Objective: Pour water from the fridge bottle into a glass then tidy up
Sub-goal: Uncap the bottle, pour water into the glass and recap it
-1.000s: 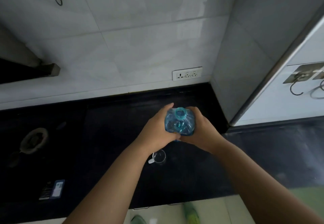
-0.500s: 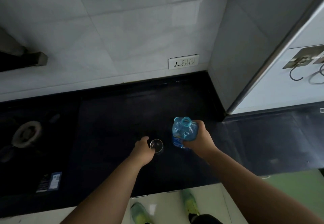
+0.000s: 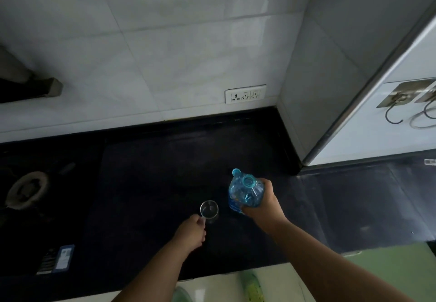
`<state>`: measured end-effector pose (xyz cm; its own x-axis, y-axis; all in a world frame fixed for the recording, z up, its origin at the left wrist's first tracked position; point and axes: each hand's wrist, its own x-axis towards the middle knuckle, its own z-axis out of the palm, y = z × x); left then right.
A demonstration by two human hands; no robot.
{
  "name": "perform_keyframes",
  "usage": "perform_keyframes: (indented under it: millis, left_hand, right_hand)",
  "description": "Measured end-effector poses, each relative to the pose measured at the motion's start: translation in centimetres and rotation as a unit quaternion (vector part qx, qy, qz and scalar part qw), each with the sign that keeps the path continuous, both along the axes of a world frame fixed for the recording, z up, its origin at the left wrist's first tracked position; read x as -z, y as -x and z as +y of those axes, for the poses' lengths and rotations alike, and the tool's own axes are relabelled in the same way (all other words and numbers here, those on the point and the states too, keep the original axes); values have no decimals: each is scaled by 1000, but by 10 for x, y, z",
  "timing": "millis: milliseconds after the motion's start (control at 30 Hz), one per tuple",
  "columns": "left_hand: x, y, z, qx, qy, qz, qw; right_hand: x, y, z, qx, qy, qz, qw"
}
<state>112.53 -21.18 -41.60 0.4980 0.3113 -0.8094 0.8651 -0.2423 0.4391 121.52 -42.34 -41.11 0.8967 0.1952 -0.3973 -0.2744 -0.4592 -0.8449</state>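
R hand (image 3: 260, 203) is gripping the open blue clear-plastic water bottle (image 3: 245, 192) upright just beside the small clear handled glass (image 3: 209, 209) mid black countertop (image 3: 153, 171), L hand (image 3: 192, 232) is pinching its handle; risk: narrow rim, wide bottle tipping fast, so water's overshooting or the glass is sliding.

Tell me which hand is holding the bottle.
The right hand grips the blue bottle; the left hand holds the glass by its handle.

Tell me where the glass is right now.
In the head view, the glass stands on the black counter, low centre, just left of the blue bottle; the left hand holds its handle.
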Motion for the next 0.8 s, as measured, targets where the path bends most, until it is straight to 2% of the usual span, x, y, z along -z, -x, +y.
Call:
perform_keyframes:
  millis: [200, 367, 467, 633, 800]
  left_hand:
    - [-28, -2, 6, -22, -5, -61, 998]
    - [-74, -13, 6, -24, -19, -138, 990]
    - [-111, -20, 5, -20, -22, -207, 978]
    - [-189, -8, 16, -41, 0, -329, 944]
    - [-269, 16, 48, 25, -8, -414, 910]
  right_hand:
    - [-13, 0, 6, 23, -6, 0, 1000]
    - [-44, -4, 5, 41, -24, -62, 997]
    - [-87, -9, 7, 16, -26, -121, 992]
    - [-167, 6, 14, 30, -46, -222, 974]
    - [-251, 39, 31, 35, -32, -303, 952]
